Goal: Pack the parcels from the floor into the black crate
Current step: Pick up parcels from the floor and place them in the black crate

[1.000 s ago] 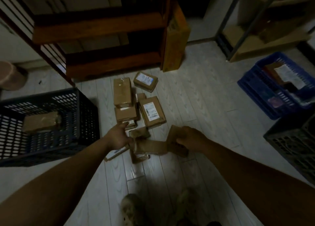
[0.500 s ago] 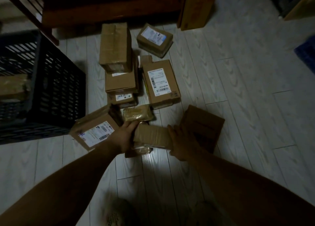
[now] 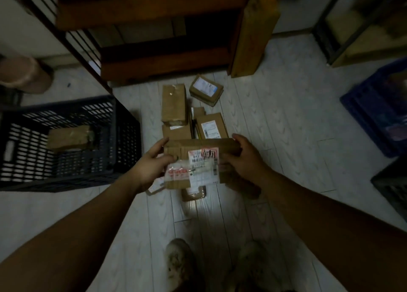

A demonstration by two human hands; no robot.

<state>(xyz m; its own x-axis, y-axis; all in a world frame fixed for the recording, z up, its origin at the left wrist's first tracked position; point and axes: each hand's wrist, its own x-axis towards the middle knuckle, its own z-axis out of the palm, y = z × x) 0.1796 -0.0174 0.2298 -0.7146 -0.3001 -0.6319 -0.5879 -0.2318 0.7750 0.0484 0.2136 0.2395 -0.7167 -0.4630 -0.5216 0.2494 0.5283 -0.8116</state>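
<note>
I hold a flat cardboard parcel (image 3: 193,159) with a white and red label in the air over the floor pile. My left hand (image 3: 152,166) grips its left end and my right hand (image 3: 244,159) grips its right end. Several brown parcels (image 3: 174,103) lie on the pale floor beyond it, and more show under the lifted one. The black crate (image 3: 123,137) stands to the left with one brown parcel (image 3: 69,137) lying inside it.
A dark wooden shelf unit (image 3: 158,58) stands behind the pile, with a wooden post (image 3: 251,32) beside it. A blue crate (image 3: 374,107) and another dark crate (image 3: 394,186) sit at the right. My feet (image 3: 180,261) are below the hands.
Both hands took hold of a parcel lying on the floor and raised it, label side up. The view has pulled back up from the pile.
</note>
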